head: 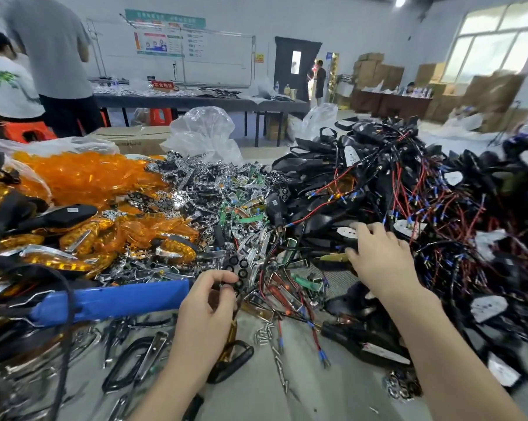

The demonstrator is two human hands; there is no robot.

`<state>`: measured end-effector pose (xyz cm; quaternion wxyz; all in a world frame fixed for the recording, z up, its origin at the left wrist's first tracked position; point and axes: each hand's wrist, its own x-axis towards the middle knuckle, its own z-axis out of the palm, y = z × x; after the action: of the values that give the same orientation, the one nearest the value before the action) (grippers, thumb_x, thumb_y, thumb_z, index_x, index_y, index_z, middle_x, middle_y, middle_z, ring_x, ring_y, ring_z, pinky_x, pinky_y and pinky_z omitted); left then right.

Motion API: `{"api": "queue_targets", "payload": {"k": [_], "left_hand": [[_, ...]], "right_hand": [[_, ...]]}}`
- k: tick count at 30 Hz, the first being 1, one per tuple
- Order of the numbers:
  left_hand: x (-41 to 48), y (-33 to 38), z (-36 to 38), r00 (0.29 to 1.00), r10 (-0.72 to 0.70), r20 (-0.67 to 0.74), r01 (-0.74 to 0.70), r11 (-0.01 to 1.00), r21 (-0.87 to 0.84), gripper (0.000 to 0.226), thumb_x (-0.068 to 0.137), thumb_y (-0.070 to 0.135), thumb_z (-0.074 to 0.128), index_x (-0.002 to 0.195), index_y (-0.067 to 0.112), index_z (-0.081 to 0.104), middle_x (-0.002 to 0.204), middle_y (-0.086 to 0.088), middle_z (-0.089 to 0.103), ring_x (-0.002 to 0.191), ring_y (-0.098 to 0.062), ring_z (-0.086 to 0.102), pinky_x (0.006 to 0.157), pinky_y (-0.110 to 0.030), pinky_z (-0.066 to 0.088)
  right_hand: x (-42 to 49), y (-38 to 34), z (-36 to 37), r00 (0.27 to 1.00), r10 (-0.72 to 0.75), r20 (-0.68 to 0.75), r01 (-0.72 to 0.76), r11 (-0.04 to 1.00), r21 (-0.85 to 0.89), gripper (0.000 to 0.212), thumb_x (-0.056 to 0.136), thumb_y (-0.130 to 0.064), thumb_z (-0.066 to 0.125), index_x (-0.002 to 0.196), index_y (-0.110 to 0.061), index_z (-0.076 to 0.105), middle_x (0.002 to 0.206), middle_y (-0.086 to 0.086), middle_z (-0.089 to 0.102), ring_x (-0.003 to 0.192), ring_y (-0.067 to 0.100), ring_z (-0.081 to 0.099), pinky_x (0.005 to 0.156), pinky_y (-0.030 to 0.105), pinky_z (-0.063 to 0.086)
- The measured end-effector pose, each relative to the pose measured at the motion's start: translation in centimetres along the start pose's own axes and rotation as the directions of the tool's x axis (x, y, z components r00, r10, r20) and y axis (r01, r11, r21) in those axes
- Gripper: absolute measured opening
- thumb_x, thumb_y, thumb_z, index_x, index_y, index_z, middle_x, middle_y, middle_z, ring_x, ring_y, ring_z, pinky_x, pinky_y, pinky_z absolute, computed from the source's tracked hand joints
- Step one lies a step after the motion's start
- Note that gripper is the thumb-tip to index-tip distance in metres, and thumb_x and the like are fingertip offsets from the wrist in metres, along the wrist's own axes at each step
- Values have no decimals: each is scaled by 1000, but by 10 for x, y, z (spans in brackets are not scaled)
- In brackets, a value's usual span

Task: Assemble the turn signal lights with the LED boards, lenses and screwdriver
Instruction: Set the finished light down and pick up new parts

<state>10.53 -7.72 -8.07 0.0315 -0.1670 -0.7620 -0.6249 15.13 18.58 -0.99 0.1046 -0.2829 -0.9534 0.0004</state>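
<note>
**Right hand over the housing pile, left hand pinching a small part**

Head view of the desk (317, 390), looking forward and down. The task's things lie in three heaps. A mound of translucent amber plastic lenses (86, 174) is at far left. A tangle of chrome reflectors and green LED boards (226, 192) fills the centre. A pile of black plastic housings trailing red and black wires (408, 192) lies at right.

The right hand (378, 259) lies on the near edge of this pile. Its fingers are spread and nearly straight and hold nothing that shows. A white oval board face (346, 232), set in one housing, sits just beyond its fingertips. This board face is ahead and slightly to the left, with its long axis roughly across the view.

The left hand (208, 305) is near the centre heap, well apart from the housings. Its thumb and forefinger are closed on a small dark part (226, 286), too small to identify. Loose silver screws (265, 332) lie between the two forearms.

Judgement: the right hand is plainly the nearer to the housings. Lifting one would need only a short forward closing of its fingers, though the tangled wires may drag neighbouring housings along.
</note>
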Motion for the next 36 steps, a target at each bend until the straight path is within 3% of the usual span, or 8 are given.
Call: {"api": "queue_targets", "payload": {"k": [4,10,15,24,26,30,33,36], "left_hand": [[0,-1,4,1000,-4,-12,4,1000,9,34,97,9,54,89,42,62,71,0,64,48,-2,45,46,-14,35],[6,-4,3,1000,5,0,-5,999,38,39,97,11,54,90,49,60,73,-1,64,55,-12,53,49,-22,42],[10,-9,2,1000,5,29,-6,999,33,38,98,10,52,92,48,59,71,0,65,54,-18,54,47,-28,42],[28,-12,2,996,83,21,-84,994,73,35,98,13,54,92,47,58,78,6,60,56,-15,54,48,-18,38],[31,-16,2,998,68,9,-68,996,57,35,98,14,53,92,48,59,79,5,62,58,-22,55,48,-21,38],[32,-18,3,998,57,4,-57,998,18,31,98,17,54,93,47,60,76,7,62,52,-17,52,46,-24,38],[34,-16,2,998,68,4,-67,998,-1,30,97,18,53,93,46,60,74,2,63,59,-25,56,47,-26,40],[32,-15,1,999,51,1,-51,998,-22,31,97,18,52,92,47,59,73,-2,63,59,-27,56,46,-21,37]], "right_hand": [[-1,-5,-2,999,-2,-40,5,998,64,41,105,-38,46,143,-23,45,139,7,50,128,30,47,102,45,38],[23,-44,-7,962,-130,-242,198,939,282,28,105,-26,45,128,-19,59,120,6,64,109,29,58,92,43,46],[59,-66,-4,846,-350,-401,372,928,-25,35,101,-17,49,135,-16,59,126,9,63,116,31,58,97,42,41],[164,-56,-24,973,-205,-103,200,978,-59,70,100,-19,51,161,-8,18,165,18,24,152,35,24,120,49,27],[180,-59,-27,981,-190,-36,186,979,-82,71,101,-21,51,161,-7,15,164,18,28,151,35,27,120,51,27],[193,-61,-28,987,-159,-34,147,965,-218,43,101,-12,49,143,-6,45,141,20,49,133,40,47,110,52,35],[192,-60,-27,958,-274,-87,236,922,-307,31,96,1,51,125,-1,61,127,22,54,121,41,55,100,43,43],[187,-64,-31,911,-390,-135,362,912,-193,31,91,11,51,119,4,62,119,25,54,114,42,56,92,44,49]]}}
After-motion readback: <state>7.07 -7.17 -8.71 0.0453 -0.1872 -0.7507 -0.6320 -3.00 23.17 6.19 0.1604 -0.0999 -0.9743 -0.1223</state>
